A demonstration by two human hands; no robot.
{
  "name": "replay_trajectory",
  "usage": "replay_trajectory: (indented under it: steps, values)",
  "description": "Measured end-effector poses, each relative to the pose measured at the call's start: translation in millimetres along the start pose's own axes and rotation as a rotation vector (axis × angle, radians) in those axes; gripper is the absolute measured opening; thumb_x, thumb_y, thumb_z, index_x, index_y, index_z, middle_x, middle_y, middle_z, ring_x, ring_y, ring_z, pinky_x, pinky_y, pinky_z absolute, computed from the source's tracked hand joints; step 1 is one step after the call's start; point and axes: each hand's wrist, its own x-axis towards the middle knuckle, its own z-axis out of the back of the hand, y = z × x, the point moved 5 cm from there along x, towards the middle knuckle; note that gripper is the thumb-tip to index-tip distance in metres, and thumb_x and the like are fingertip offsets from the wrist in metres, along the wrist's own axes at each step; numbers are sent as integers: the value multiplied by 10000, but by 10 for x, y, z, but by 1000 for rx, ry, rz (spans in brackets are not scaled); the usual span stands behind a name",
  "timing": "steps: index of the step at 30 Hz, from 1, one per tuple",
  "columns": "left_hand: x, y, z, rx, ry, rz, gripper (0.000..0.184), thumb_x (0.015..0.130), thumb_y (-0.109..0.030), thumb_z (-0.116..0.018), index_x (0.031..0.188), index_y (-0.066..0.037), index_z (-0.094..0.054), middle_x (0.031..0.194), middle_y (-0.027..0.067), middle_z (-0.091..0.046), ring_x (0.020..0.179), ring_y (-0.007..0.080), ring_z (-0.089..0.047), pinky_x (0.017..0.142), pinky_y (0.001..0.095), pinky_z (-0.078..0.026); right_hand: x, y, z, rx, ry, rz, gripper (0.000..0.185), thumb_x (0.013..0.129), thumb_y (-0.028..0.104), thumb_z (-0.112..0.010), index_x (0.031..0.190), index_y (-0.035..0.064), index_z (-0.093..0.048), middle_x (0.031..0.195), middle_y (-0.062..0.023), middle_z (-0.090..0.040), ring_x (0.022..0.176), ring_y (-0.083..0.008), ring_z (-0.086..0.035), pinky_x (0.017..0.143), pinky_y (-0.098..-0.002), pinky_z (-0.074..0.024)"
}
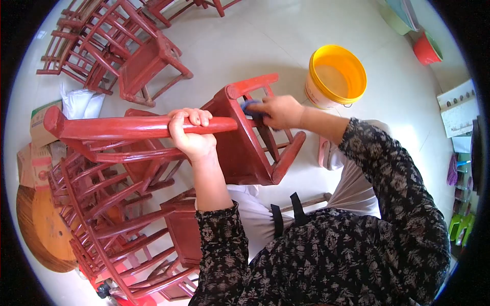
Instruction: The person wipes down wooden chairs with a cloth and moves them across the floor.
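A red wooden chair [240,153] is tipped over in front of me, its seat edge and legs facing right. My left hand [193,135] is closed around a thick red post of the chair's back. With bent fingers, my right hand [282,111] holds a dark blue cloth [250,108] against the bars under the seat. Part of the cloth is hidden by the fingers.
Right of the chair, a yellow bucket [336,76] stands on the pale tiled floor. Several more red chairs [148,64] crowd the upper left and lower left. White plastic bags [81,104] lie at the left, above a round wooden board [48,229]. A red basin [427,49] sits far right.
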Motion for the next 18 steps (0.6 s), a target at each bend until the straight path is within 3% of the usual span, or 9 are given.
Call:
replay_trajectory:
  steps: [2, 6, 8, 9, 10, 12, 15, 18]
  values:
    - [-6, -41, 42, -1, -12, 1, 173, 769, -241, -516, 646, -132, -465, 532, 1, -429, 454, 141, -388, 512, 309, -343, -131, -108, -314, 305, -69, 119, 503, 783, 234, -545, 1275, 284, -455, 836, -161, -620, 804, -302, -625, 657, -439, -500]
    - [-36, -67, 25, -23, 69, 25, 172, 770, -249, -517, 647, -143, -458, 536, -4, -421, 458, 136, -388, 515, 300, -347, -239, 24, -202, 371, -94, 142, 497, 783, 236, -549, 1272, 274, -461, 854, -147, -615, 783, -308, -626, 628, -432, -508]
    - [-25, -76, 25, -29, 109, 54, 171, 770, -251, -516, 651, -144, -458, 538, -5, -415, 464, 134, -389, 515, 301, -348, -176, 88, -42, -127, 36, 93, 484, 784, 232, -558, 1261, 259, -478, 909, -123, -604, 820, -314, -620, 634, -416, -519]
    - [-32, -60, 20, -35, 163, 78, 170, 769, -253, -515, 654, -141, -459, 540, -4, -415, 467, 135, -390, 513, 305, -348, -86, 101, 18, -310, -124, 122, 468, 791, 225, -555, 1251, 277, -487, 965, -101, -584, 877, -318, -605, 641, -412, -524]
    - [-27, -59, -4, -42, 221, 100, 170, 769, -255, -515, 658, -139, -459, 541, -3, -416, 469, 137, -391, 512, 308, -348, 22, 42, 108, -360, -121, 78, 446, 796, 214, -550, 1235, 279, -498, 1009, -95, -574, 928, -319, -586, 632, -421, -524]
    - [-24, -34, -16, -108, 215, 96, 140, 783, -213, -484, 688, -113, -460, 538, 16, -427, 453, 154, -404, 513, 333, -388, 35, 8, 154, -380, -247, 239, 460, 787, 213, -546, 1238, 286, -499, 951, -102, -587, 848, -306, -603, 623, -416, -520]
    - [-32, -26, 50, -41, 44, 62, 181, 764, -255, -514, 655, -122, -459, 532, 6, -419, 450, 145, -393, 516, 329, -372, -122, 10, -65, -31, -117, 115, 510, 757, 234, -546, 1262, 282, -484, 825, -113, -606, 723, -303, -621, 629, -413, -507]
    - [-21, -39, 74, -20, 36, 49, 183, 764, -256, -513, 651, -123, -457, 532, 6, -425, 450, 148, -396, 524, 335, -370, -282, -6, -283, 359, -41, 57, 518, 767, 228, -542, 1274, 309, -472, 915, -103, -627, 767, -280, -632, 628, -432, -510]
